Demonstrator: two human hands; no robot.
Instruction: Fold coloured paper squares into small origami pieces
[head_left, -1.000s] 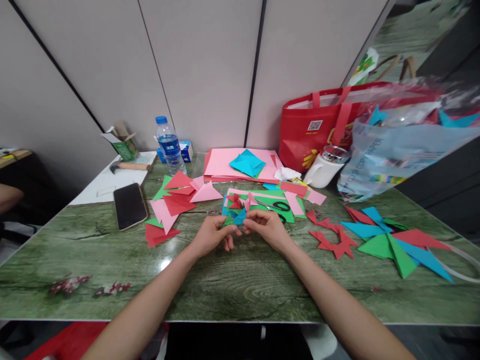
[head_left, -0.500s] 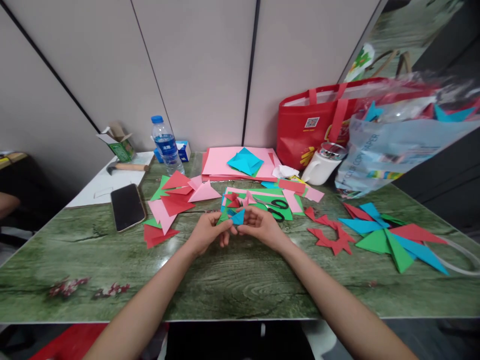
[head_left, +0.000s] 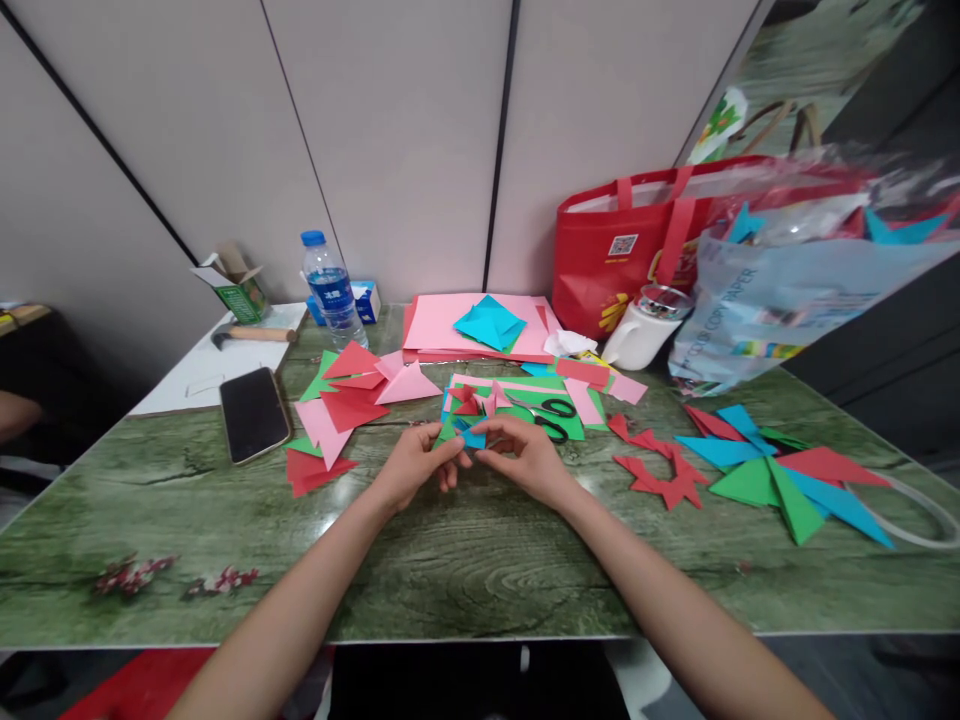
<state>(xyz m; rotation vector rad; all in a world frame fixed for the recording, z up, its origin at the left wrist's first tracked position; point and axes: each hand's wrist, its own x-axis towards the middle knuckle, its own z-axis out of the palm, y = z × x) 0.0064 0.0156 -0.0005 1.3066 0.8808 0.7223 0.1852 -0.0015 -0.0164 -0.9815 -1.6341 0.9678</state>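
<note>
Between both hands, above the table's middle, is a small folded paper piece (head_left: 472,438) in blue and green. My left hand (head_left: 417,465) pinches its green side between thumb and fingers. My right hand (head_left: 527,458) has its thumb and fingertips at the blue side, closed on the edge. Just beyond the hands lie scissors (head_left: 553,408) with black handles, on green paper strips (head_left: 574,428), beside small red and pink folded pieces (head_left: 466,400). Part of the held paper is hidden by my fingers.
Left are folded red and pink triangles (head_left: 352,408), a phone (head_left: 255,415), a hammer (head_left: 259,334) and a water bottle (head_left: 334,290). Right are a red paper ring (head_left: 667,480), long folded pieces (head_left: 799,480), a white mug (head_left: 645,330) and a red bag (head_left: 592,260). Pink sheets (head_left: 435,325) lie behind.
The blue part of the held paper has changed shape, with its raised point now folded lower. My right fingers have closed in over it; my left hand stays almost still.
</note>
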